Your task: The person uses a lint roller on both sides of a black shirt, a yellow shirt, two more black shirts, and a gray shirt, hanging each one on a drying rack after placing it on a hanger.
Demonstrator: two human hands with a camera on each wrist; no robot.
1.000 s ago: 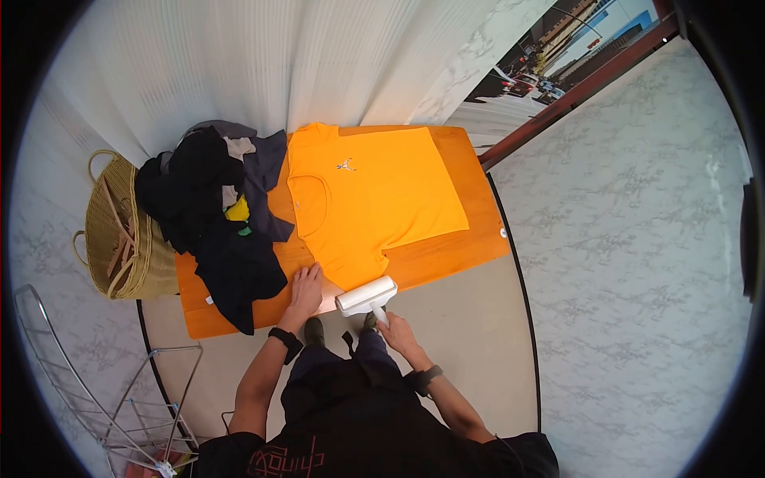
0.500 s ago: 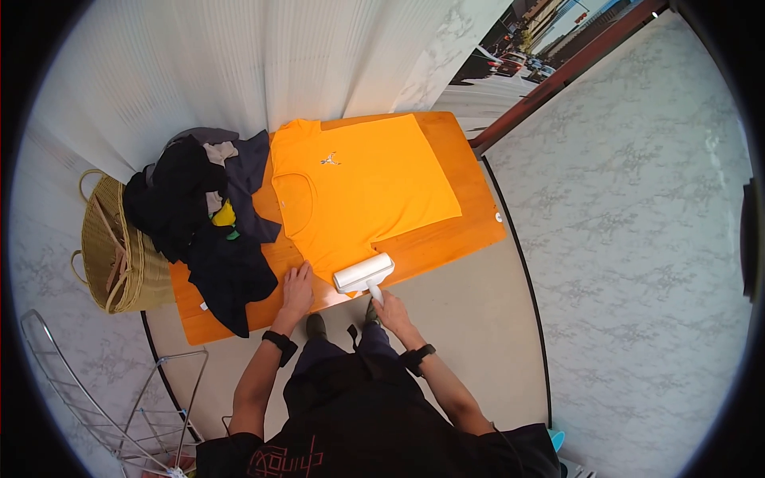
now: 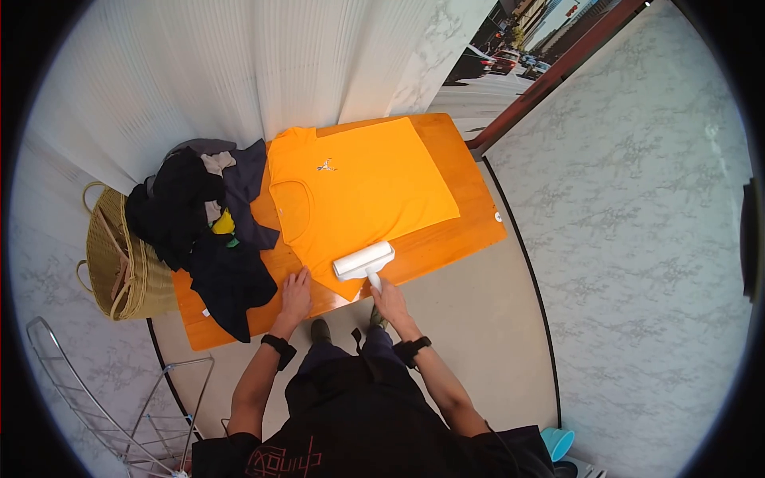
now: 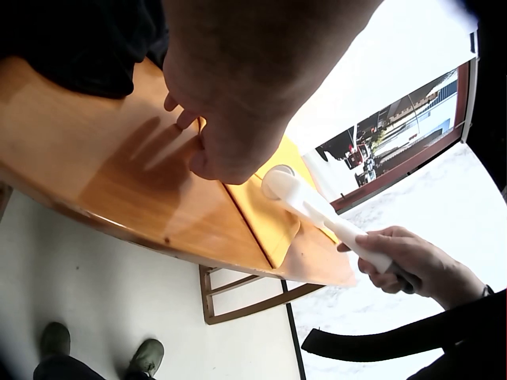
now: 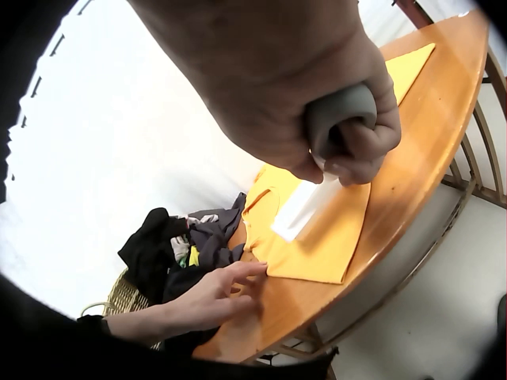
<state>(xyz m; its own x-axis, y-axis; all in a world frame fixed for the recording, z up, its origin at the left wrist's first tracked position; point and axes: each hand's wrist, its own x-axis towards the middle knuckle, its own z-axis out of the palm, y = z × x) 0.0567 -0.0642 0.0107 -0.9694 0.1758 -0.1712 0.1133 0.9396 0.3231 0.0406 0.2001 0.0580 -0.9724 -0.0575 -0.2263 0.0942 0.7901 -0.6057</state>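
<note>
A yellow-orange T-shirt (image 3: 374, 179) lies spread on the wooden table, its neckline toward the left and a small figure print on its chest. My right hand (image 3: 390, 303) grips the handle of a white lint roller (image 3: 364, 260), fingers wrapped round the grey grip end in the right wrist view. The roller's white cylinder lies over the near sleeve. My left hand (image 3: 296, 294) rests at the sleeve's left edge with fingers extended; in the right wrist view its fingertips (image 5: 260, 267) reach the edge of the fabric.
Dark clothes (image 3: 199, 215) are heaped on the table's (image 3: 478, 211) left end. Beside them stands a woven basket (image 3: 151, 283) with hangers inside. A metal drying rack (image 3: 171, 366) is at the lower left, a blue bucket (image 3: 556, 443) at the lower right. A curtain hangs behind the table.
The lint roller has moved away from me, up the near sleeve toward the shirt's body. My left hand stays by the sleeve edge. The head view has shifted slightly.
</note>
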